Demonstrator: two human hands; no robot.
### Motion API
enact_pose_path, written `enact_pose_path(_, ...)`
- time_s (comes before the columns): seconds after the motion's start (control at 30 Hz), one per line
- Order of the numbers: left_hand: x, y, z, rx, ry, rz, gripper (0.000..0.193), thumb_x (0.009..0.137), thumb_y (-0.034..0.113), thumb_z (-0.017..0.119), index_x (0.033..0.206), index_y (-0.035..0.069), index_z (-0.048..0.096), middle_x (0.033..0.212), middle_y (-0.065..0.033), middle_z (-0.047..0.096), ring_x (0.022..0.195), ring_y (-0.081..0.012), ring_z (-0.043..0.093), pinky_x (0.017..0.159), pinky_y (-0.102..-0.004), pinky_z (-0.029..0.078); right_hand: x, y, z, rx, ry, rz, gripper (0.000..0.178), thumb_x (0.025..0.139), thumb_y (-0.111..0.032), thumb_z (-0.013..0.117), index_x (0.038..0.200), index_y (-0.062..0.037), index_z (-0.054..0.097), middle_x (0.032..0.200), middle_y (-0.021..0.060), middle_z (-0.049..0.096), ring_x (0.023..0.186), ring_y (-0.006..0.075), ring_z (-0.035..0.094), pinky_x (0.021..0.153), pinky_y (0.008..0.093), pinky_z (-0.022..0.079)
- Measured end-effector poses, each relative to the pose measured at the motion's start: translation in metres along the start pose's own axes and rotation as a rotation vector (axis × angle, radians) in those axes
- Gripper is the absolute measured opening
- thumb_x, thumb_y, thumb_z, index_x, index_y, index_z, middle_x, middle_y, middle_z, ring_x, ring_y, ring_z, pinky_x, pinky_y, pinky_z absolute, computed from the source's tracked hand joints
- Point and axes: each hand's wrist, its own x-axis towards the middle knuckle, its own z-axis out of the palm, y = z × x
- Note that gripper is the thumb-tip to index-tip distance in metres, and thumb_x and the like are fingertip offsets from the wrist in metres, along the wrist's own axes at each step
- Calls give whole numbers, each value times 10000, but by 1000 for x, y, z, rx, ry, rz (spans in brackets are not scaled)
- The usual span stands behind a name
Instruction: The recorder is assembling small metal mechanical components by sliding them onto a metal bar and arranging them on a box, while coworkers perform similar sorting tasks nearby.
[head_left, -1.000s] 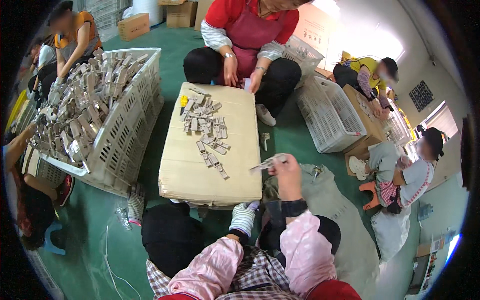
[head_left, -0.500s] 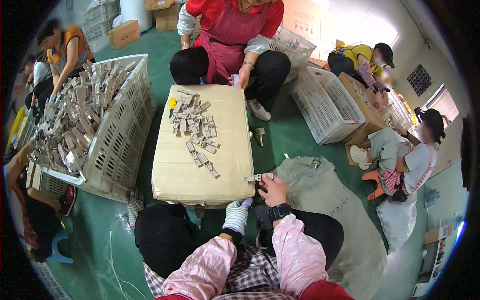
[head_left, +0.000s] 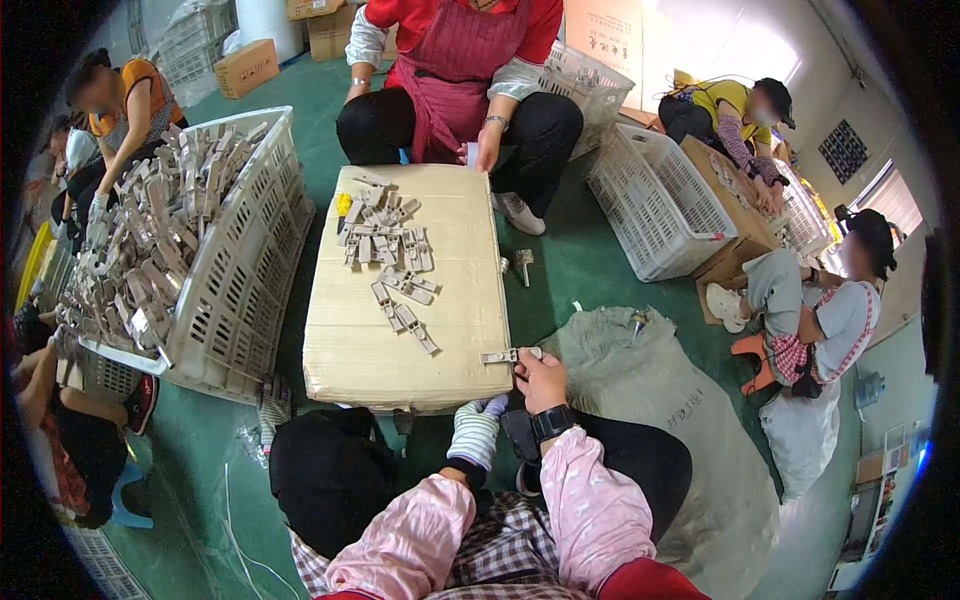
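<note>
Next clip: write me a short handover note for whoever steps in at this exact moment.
Right hand, bare with a wristwatch, holds a small metal part at the near right corner of the cardboard box.
Left hand, in a striped glove, is down at the box's near edge; its grip is hidden.
Done: a loose row of metal parts lies on the box.
Left: the white crate on the left is heaped with parts.

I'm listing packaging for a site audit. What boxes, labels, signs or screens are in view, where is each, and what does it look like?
Large cardboard box: centre floor, flat tan block, metal parts on top.
Small carton: far left, brown, closed.
Two cartons: top edge, brown.
Printed carton: top, pale with red print.
Grey sack: beside the right hand, faint print.
Dark wall panel: upper right, gridded.
No screens are clearly visible.
</note>
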Motion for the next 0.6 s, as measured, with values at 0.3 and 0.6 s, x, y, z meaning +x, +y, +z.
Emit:
enact_pose_path(0.3, -2, 5, 0, -31, -16, -91, 264, 852, 117, 645, 1082, -12, 628, 999, -64, 659, 848, -140, 565, 798, -281, 443, 6, 8, -3, -14, 26, -1, 60, 845, -135, 647, 850, -97, 600, 730, -38, 561, 653, 83, 505, 587, 258, 462)
enact_pose_path(0.6, 1, 1, 4, -103, -6, -105, 270, 847, 112, 654, 1086, -10, 626, 1002, -60, 659, 849, -141, 567, 801, -283, 446, 21, 19, -11, -33, 18, -36, 66, 860, -103, 626, 810, -69, 599, 668, -21, 542, 559, 82, 481, 541, 257, 490)
